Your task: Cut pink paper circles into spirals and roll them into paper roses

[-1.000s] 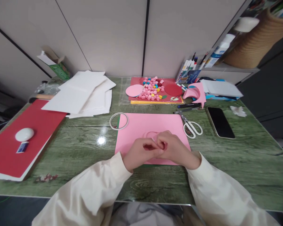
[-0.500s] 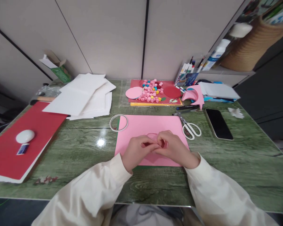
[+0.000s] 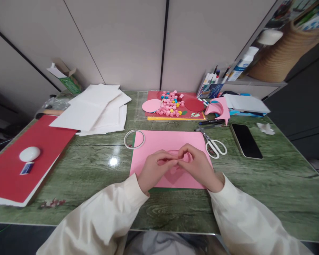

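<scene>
Above a pink paper sheet (image 3: 150,141), my left hand (image 3: 158,166) and my right hand (image 3: 195,164) meet fingertip to fingertip. Both are closed in a pinch on a small piece of pink paper (image 3: 172,152), which shows as a curved edge behind the fingers. Most of that piece is hidden, and its colour blends with the sheet below. A roll of white tape (image 3: 125,141) overlaps the sheet's upper left corner. White-handled scissors (image 3: 214,147) lie by its right edge, nearest my right hand.
Red card (image 3: 50,141) bears a white egg-shaped object (image 3: 29,154). White papers (image 3: 87,106) are stacked at back left. Pink, blue and yellow folded bits (image 3: 171,104) lie at back centre beside a pink disc (image 3: 151,105). A phone (image 3: 246,141) rests at right, near pink scraps (image 3: 220,106).
My right hand has shifted slightly and its curled fingers have opened into a wider arch, with the pinch kept. My left hand stays almost still. The view has tilted a little.
</scene>
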A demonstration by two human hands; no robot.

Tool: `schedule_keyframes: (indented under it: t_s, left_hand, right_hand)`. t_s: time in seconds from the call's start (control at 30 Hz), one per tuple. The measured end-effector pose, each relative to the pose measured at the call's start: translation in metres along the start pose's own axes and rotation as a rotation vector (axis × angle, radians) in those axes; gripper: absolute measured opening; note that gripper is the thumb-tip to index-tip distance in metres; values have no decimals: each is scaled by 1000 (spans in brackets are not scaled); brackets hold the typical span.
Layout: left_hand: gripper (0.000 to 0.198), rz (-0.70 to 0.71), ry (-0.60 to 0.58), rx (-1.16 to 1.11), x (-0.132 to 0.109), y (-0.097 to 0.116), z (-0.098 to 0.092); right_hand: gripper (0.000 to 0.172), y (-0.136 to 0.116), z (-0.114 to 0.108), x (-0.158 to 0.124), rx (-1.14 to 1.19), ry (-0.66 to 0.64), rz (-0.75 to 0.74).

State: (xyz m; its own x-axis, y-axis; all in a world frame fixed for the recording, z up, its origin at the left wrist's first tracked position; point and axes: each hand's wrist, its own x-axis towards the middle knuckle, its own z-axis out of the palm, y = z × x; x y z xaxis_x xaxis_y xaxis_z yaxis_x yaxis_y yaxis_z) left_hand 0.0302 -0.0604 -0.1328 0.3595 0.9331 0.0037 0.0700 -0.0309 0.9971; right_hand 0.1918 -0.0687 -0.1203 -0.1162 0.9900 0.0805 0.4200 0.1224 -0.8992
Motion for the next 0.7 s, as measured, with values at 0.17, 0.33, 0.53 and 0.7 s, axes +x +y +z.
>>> schedule_keyframes:
  t_s: [0.17,0.33,0.53,0.7]
  left_hand:
    - [13,3,-17,-33,0,-2,1]
    - [14,21,-20,0,0,-1,0]
    - [14,48,9,100,0,-4,0]
    - [14,98,94,181,0,-5,-2]
  right_hand:
    - [15,1,1,0,-1,-15,6]
    - [15,-1,0,-1,-67,-26,-19]
    - [13,-2,0,0,-130,-52,-29]
    - [9,1,0,1,-57,-32,-51]
